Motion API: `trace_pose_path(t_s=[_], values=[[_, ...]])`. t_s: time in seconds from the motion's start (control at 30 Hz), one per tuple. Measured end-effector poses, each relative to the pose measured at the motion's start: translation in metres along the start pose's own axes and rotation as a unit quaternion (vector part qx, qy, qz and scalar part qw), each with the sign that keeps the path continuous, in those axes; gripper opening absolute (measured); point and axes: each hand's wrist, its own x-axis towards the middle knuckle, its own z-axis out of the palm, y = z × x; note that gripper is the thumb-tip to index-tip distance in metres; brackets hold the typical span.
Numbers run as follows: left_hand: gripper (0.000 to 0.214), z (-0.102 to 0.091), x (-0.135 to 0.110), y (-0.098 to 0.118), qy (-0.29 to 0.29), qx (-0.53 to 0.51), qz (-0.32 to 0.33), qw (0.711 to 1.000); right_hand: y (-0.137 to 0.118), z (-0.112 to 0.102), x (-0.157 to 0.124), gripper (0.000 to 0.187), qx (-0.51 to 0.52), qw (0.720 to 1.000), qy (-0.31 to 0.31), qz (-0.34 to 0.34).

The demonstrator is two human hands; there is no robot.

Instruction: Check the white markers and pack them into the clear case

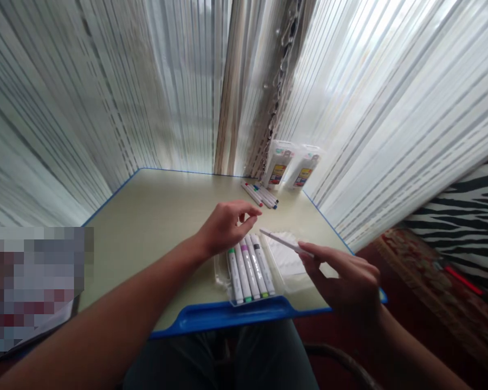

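Observation:
In my right hand a slim white marker is pinched between thumb and fingers, its far end pointing left. My left hand hovers over the top ends of several white markers, holding nothing, with a small gap between thumb and forefinger. Those markers lie side by side in a clear plastic case at the table's near edge; green, purple, black and yellow-green show on their ends. To their right lies the case's opened clear half, with a whitish sheet in it.
Several loose markers with red, green, blue and black ends lie farther back on the pale table. Two clear packages stand at the back right corner. A blue trough runs along the front edge; striped curtains hang behind.

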Motion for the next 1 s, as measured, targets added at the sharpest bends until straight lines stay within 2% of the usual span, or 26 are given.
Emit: trace_pose_path(t_s=[0.13, 0.47, 0.63, 0.77, 1.0], values=[[0.016, -0.001, 0.000, -0.004, -0.011, 0.027, 0.014, 0.999, -0.009, -0.001, -0.002, 0.023, -0.002, 1.000, -0.008, -0.009], [0.017, -0.001, -0.001, -0.005, -0.089, 0.049, 0.027, 0.994, -0.018, 0.007, -0.004, 0.025, 0.001, 0.998, -0.036, -0.052], [0.026, -0.002, -0.002, 0.000, -0.132, 0.066, 0.060, 0.987, -0.018, 0.017, -0.014, 0.038, -0.015, 0.996, -0.046, -0.076], [0.031, -0.002, -0.001, 0.003, -0.172, 0.070, 0.089, 0.979, -0.021, 0.022, -0.018, 0.047, -0.007, 0.994, -0.082, -0.068], [0.032, -0.001, -0.001, 0.008, -0.225, 0.078, 0.097, 0.966, -0.024, 0.025, -0.019, 0.039, 0.049, 0.992, -0.107, -0.041]])
